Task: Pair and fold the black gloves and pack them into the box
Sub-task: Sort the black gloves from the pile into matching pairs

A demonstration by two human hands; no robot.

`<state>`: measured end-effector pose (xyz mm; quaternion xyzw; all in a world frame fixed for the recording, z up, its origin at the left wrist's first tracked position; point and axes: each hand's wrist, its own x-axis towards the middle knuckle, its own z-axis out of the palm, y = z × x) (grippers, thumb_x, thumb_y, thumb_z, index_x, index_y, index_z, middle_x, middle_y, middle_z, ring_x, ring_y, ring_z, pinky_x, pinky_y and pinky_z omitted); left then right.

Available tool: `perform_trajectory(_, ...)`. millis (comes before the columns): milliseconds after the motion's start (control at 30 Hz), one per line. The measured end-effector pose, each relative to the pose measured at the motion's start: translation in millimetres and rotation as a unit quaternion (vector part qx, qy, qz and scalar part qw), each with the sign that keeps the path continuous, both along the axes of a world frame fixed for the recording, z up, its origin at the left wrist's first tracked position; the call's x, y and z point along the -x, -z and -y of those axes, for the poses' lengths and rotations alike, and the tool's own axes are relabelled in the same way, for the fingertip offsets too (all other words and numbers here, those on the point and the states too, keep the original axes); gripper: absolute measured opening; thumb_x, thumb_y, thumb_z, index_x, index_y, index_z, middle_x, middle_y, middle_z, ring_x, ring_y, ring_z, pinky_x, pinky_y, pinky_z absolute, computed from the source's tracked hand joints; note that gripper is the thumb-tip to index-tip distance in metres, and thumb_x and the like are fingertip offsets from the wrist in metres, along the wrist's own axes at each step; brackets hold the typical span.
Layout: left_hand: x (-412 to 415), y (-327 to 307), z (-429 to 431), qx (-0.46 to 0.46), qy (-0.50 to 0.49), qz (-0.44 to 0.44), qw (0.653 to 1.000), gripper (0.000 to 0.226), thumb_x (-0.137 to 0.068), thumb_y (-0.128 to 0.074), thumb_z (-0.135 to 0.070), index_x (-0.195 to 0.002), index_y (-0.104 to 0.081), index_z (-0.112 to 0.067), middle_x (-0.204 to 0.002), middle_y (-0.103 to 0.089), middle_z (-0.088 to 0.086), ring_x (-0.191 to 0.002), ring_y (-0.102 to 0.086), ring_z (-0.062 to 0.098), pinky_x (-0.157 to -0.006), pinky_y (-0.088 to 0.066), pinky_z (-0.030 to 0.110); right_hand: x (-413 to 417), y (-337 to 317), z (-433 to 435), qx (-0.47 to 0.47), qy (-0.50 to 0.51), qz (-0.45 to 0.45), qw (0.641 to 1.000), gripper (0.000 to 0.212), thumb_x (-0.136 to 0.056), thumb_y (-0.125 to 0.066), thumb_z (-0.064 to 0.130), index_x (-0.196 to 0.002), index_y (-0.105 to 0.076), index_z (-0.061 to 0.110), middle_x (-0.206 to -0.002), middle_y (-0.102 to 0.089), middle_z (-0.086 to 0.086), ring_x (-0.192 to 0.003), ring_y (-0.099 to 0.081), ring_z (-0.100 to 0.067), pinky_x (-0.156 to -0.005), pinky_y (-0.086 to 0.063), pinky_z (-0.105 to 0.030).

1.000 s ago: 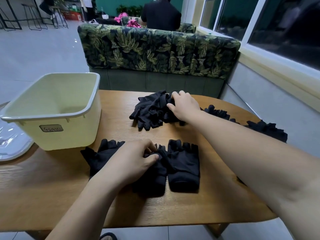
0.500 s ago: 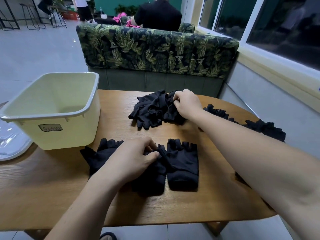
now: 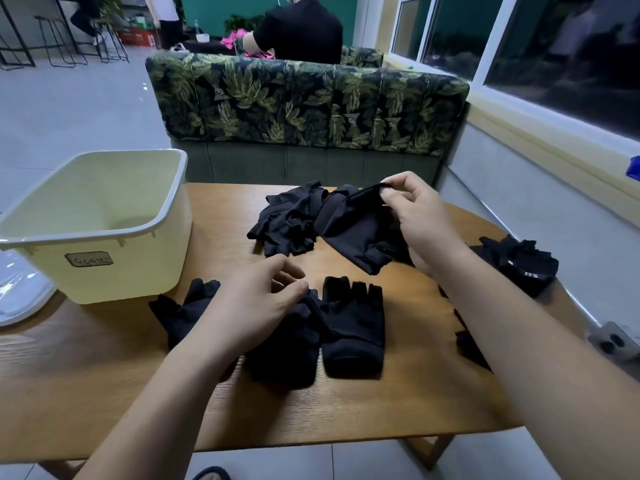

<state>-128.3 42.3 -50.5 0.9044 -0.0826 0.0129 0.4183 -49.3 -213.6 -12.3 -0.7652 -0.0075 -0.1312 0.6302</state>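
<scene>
My right hand (image 3: 414,216) pinches a black glove (image 3: 356,233) by its edge and holds it lifted above the table, just right of a heap of black gloves (image 3: 287,220). My left hand (image 3: 258,299) rests with loosely curled fingers on black fingerless gloves (image 3: 353,323) laid flat near the table's front; whether it grips one I cannot tell. The pale yellow box (image 3: 104,223) stands open at the left of the wooden table (image 3: 104,393), with nothing visible inside.
More black gloves (image 3: 519,265) lie at the table's right edge, partly behind my right forearm. A clear plastic lid (image 3: 17,296) lies left of the box. A leaf-patterned sofa back (image 3: 304,105) stands behind the table; a person sits beyond it.
My right hand has pulled one glove out of the heap and raised it toward me. My left hand has stayed on the front gloves, its fingers loosened.
</scene>
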Motion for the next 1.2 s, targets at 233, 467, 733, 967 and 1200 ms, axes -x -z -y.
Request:
perform_trajectory(233, 2.8, -6.9, 24.4, 0.272, -0.008, -0.102, 0.957, 0.033, -0.102, -0.062, -0.053, -0.121, -0.072, -0.027, -0.116, -0.078, 0.003, -0.110, -0.075, 0.021, -0.093, -0.062, 0.034, 89.0, 7.8, 6.1, -0.184, -0.107, -0.054, 0.976, 0.015, -0.110, -0.054, 0.014, -0.106, -0.068, 0.016, -0.099, -0.071, -0.004, -0.082, -0.068, -0.010, -0.071, -0.057, -0.023)
perform_trajectory(467, 13.3, -11.9, 37.5, 0.359, 0.082, -0.210, 0.906, 0.041, -0.089, -0.075, -0.036, -0.128, -0.075, -0.024, -0.124, -0.077, 0.010, -0.121, -0.072, 0.030, -0.112, -0.052, 0.053, 112.3, 30.6, 7.5, -0.179, -0.162, -0.092, 0.966, 0.015, -0.108, -0.056, 0.013, -0.113, -0.070, 0.012, -0.102, -0.070, -0.010, -0.088, -0.069, -0.016, -0.076, -0.057, -0.028)
perform_trajectory(733, 10.1, -16.9, 31.3, 0.348, 0.072, -0.184, 0.917, 0.022, -0.084, -0.082, -0.015, -0.104, -0.075, -0.012, -0.101, -0.078, 0.019, -0.089, -0.075, 0.033, -0.076, -0.063, 0.034, 105.5, 38.3, 19.6, -0.111, -0.077, -0.032, 0.990, 0.012, -0.104, -0.064, 0.012, -0.107, -0.075, 0.011, -0.100, -0.079, -0.010, -0.098, -0.077, -0.028, -0.086, -0.060, -0.041)
perform_trajectory(967, 6.9, -17.3, 33.3, 0.439, 0.014, -0.124, 0.890, 0.006, -0.088, -0.077, -0.017, -0.091, -0.073, -0.020, -0.094, -0.073, 0.010, -0.083, -0.071, 0.022, -0.079, -0.061, 0.036, 118.8, 39.1, 13.5, 0.079, 0.060, 0.068, 0.993, 0.004, -0.103, -0.068, 0.030, -0.103, -0.071, 0.028, -0.096, -0.073, 0.007, -0.092, -0.070, -0.015, -0.083, -0.060, -0.035)
perform_trajectory(1200, 13.5, -15.9, 45.2, 0.536, -0.003, -0.151, 0.831, 0.008, -0.091, -0.073, -0.023, -0.094, -0.066, -0.023, -0.099, -0.072, 0.003, -0.098, -0.067, 0.022, -0.100, -0.050, 0.046, 118.6, 46.9, -8.9, -0.145, -0.098, -0.178, 0.968, 0.056, -0.083, -0.078, 0.057, -0.124, -0.068, 0.020, -0.118, -0.079, -0.002, -0.108, -0.076, -0.020, -0.096, -0.062, -0.046)
